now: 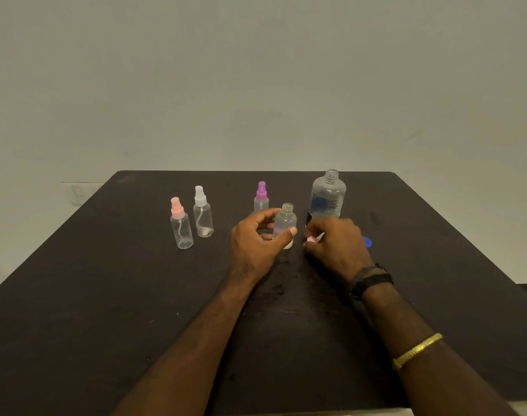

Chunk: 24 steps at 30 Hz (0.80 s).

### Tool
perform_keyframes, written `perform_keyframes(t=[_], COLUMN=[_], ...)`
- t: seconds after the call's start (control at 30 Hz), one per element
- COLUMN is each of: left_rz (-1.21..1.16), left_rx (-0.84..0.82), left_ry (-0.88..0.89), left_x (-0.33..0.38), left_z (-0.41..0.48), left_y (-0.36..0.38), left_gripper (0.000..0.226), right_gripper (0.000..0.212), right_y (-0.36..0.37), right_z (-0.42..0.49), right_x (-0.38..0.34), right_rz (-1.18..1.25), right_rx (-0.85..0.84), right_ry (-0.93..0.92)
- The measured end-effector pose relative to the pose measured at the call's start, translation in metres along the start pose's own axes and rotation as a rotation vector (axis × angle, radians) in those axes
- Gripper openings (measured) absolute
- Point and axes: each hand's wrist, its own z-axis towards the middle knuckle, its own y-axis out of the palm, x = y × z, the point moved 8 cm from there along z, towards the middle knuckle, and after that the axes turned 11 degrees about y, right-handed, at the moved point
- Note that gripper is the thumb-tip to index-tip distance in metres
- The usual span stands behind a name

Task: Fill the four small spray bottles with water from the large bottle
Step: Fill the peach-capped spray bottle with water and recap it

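My left hand (257,238) grips an open small clear bottle (285,220) that stands upright on the dark table (106,295). Just to its right, my right hand (335,244) pinches a small pink-and-white spray cap (312,239) low over the table. The large clear bottle (328,195), uncapped, with a blue label, stands right behind my right hand. Three capped small spray bottles stand upright: a pink-topped one (180,225) and a white-topped one (203,213) at the left, a purple-topped one (261,198) behind my left hand.
A blue cap (367,242) lies on the table, half hidden by my right hand. A plain wall rises behind the table's far edge. A black band and a gold bangle (417,351) sit on my right forearm.
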Motion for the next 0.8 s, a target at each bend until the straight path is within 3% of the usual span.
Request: perform_keyframes(t=[0.17,0.27,0.5,0.8], left_rz=[0.004,0.013,0.006,0.022], left_rx=[0.015,0.012,0.005,-0.013], left_ry=[-0.001,-0.009,-0.012,0.021], left_x=[-0.003,-0.005,-0.005,-0.004], left_z=[0.0,-0.001,0.0,0.002], left_y=[0.0,0.0,-0.001,0.0], left_gripper=[0.05,0.05,0.047,0.049], right_gripper=[0.011,0.013,0.016,0.026], right_y=[-0.04,-0.062,-0.054,-0.035], right_z=[-0.003,-0.009,-0.008,-0.007], right_x=[-0.015,-0.029,-0.056,-0.049], right_rz=[0.247,0.444,0.48,0.558], right_rx=[0.351,0.453,0.389,0.284], right_ry=[-0.125,-0.19,-0.327,-0.309])
